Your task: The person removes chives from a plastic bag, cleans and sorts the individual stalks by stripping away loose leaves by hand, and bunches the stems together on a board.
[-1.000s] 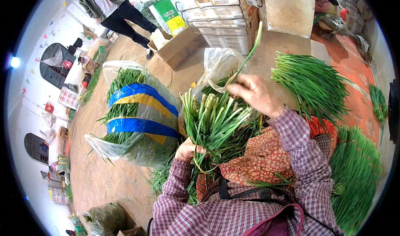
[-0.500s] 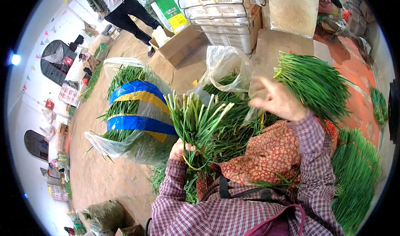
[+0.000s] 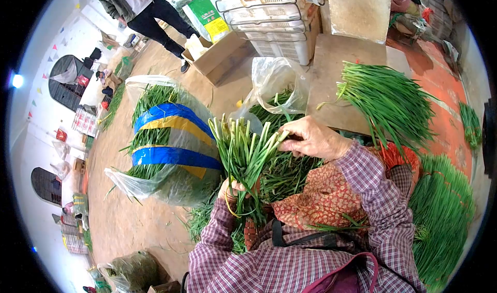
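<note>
A bunch of green stalks with pale ends (image 3: 248,148) stands upright in my left hand (image 3: 231,190), whose fingers wrap round its lower part. My right hand (image 3: 310,139) pinches the pale end of a stalk at the bunch's right side. Behind and below the bunch lie loose greens (image 3: 290,176) beside an open clear plastic bag (image 3: 278,83). A neat pile of long green leaves (image 3: 385,99) rests on a brown board (image 3: 331,81) at the right. A patterned red cloth (image 3: 326,197) covers my lap.
At the left stands a filled plastic bag with blue and yellow bands (image 3: 176,138). Farther off are a cardboard box (image 3: 220,60), white crates (image 3: 269,21) and a standing person (image 3: 150,13). More greens (image 3: 442,220) lie at the lower right, and a bagged bundle (image 3: 134,269) at the lower left.
My right hand first moved away from the bunch with its fingers apart, then came back and closed on a stalk end. The long stalk it held is gone from it.
</note>
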### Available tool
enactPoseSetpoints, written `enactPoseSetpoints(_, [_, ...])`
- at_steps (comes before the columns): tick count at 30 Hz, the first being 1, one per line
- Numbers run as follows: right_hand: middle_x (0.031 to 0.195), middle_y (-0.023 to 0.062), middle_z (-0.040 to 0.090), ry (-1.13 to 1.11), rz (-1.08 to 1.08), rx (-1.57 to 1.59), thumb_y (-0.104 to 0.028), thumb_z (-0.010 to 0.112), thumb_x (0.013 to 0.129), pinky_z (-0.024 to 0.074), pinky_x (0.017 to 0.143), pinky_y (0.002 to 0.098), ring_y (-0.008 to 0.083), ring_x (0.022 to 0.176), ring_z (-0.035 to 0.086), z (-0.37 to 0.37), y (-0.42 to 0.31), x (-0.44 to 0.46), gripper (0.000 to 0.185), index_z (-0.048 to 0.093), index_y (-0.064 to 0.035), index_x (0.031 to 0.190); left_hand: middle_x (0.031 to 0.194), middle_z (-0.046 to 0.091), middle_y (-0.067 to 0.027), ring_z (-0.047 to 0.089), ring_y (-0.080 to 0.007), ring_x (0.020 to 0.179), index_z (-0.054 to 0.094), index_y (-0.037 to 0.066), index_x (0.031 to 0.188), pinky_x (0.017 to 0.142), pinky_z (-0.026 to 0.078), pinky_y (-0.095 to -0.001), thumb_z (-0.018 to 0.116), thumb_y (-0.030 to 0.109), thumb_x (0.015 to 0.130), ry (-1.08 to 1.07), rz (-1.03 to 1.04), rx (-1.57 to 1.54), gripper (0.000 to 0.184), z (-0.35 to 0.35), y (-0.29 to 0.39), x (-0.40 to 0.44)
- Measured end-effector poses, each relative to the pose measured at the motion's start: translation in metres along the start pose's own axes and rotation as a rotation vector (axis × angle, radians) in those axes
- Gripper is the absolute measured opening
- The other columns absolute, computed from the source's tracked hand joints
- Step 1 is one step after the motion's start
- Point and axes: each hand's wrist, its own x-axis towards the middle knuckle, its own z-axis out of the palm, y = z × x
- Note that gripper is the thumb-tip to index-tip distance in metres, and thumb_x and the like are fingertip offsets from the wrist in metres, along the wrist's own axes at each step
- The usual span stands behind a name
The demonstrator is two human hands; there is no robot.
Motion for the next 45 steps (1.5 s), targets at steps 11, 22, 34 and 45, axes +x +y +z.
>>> enactPoseSetpoints(11, [0.068,0.0046,0.064,0.656,0.078,-0.155,-0.023,0.058,0.091,0.0501,0.049,0.0259,0.0116,0.052,0.058,-0.077,0.003,-0.037,0.026,0.066,0.0008,0.096,0.073,0.059,-0.0072,0.055,-0.0130,0.049,0.060,0.001,0.095,0.050,0.046,-0.0317,0.065,0.025,0.084,-0.305,0.014,-0.234,0.027,-0.048,-0.031,-0.007])
enactPoseSetpoints(22, [0.143,0.0324,0.025,0.065,0.322,0.035,-0.063,0.064,0.075,0.0325,0.108,0.0449,0.0394,0.130,0.035,0.011,0.023,-0.021,0.110,0.014,0.0088,0.142,0.076,0.063,-0.0089,0.061,-0.0188,0.065,0.062,-0.002,0.099,0.056,0.049,-0.0286,0.071,0.012,0.073,0.384,-0.051,0.002,0.031,0.018,-0.001,0.012])
enactPoseSetpoints(34, [0.118,0.0093,0.055,0.541,0.085,0.697,-0.037,0.076,0.078,0.0446,0.097,0.0355,0.0205,0.111,0.053,0.072,0.043,0.010,0.066,0.046,-0.0032,0.126,0.129,0.044,-0.0289,0.056,-0.0413,0.105,0.008,0.000,0.147,0.082,0.051,-0.0431,0.077,0.007,0.064,0.479,0.229,1.483,0.108,0.109,0.006,0.066])
enactPoseSetpoints(45, [0.106,0.0075,0.063,0.333,0.066,0.862,-0.034,0.072,0.083,0.0475,0.087,0.0337,0.0170,0.098,0.058,0.077,0.049,0.000,0.045,0.060,-0.0050,0.114,0.135,0.043,-0.0162,0.042,-0.0280,0.125,0.027,0.005,0.143,0.104,0.035,-0.0406,0.086,0.031,0.063,0.194,-0.131,0.264,0.103,0.051,-0.010,0.032])
